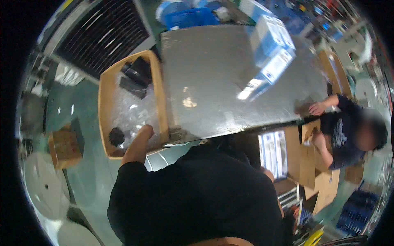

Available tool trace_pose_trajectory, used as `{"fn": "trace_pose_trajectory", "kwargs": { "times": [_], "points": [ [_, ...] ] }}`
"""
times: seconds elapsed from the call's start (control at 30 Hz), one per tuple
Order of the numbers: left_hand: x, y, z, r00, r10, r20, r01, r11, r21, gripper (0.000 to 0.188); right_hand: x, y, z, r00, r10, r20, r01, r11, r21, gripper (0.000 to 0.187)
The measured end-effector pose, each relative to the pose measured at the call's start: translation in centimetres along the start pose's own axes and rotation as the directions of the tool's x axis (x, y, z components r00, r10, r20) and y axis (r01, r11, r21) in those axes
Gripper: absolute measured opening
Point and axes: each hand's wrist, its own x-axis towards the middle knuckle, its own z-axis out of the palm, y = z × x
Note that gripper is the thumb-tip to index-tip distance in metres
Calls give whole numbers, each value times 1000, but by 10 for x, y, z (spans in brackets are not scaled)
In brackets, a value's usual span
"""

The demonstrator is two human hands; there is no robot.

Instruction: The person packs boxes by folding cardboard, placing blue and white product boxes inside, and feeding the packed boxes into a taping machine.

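My left hand (145,132) reaches over a tan plastic tub (102,102) on the left, close to its right wall. Its fingers are blurred and turned down, so whether they hold anything is hidden. Clear plastic wrapping or bags (133,110) lie beneath and beyond the hand. Black oblong pieces (137,74) are piled at the tub's far end, and a dark round thing (116,136) sits at its near left. Some bare skin of my right arm (269,175) shows beside my black shirt; I cannot make out the right hand itself.
A grey worktable (205,82) bears blue-and-white boxes (271,45). An open carton (293,153) holding white-and-blue packs stands at right, where a co-worker (342,135) has one hand at the table edge. A brown carton (65,147) sits on the floor, left. Blue bins (193,18) stand beyond.
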Motion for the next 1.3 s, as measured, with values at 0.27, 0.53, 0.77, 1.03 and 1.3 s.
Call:
{"fn": "trace_pose_trajectory", "kwargs": {
  "times": [0.27,0.53,0.77,1.03,1.3],
  "points": [
    [-140,-33,-107,745,-72,-663,-666,-27,-745,13,-19,-11,-22,937,95,-337,-24,978,208,35],
    [-253,213,-150,390,618,-683,-792,-152,-591,17,55,-147,-94,806,-162,-569,583,383,716,54],
    [-318,324,-94,-83,819,-567,-981,33,192,40,43,-34,-41,638,-195,-745,583,754,302,13],
    [-247,430,-70,295,911,-289,-878,139,-458,70,50,148,60,775,288,-562,-94,933,349,13],
    [-280,459,-85,404,914,-26,-896,390,-212,75,25,133,58,775,29,-631,37,995,91,34]
  ]
}}
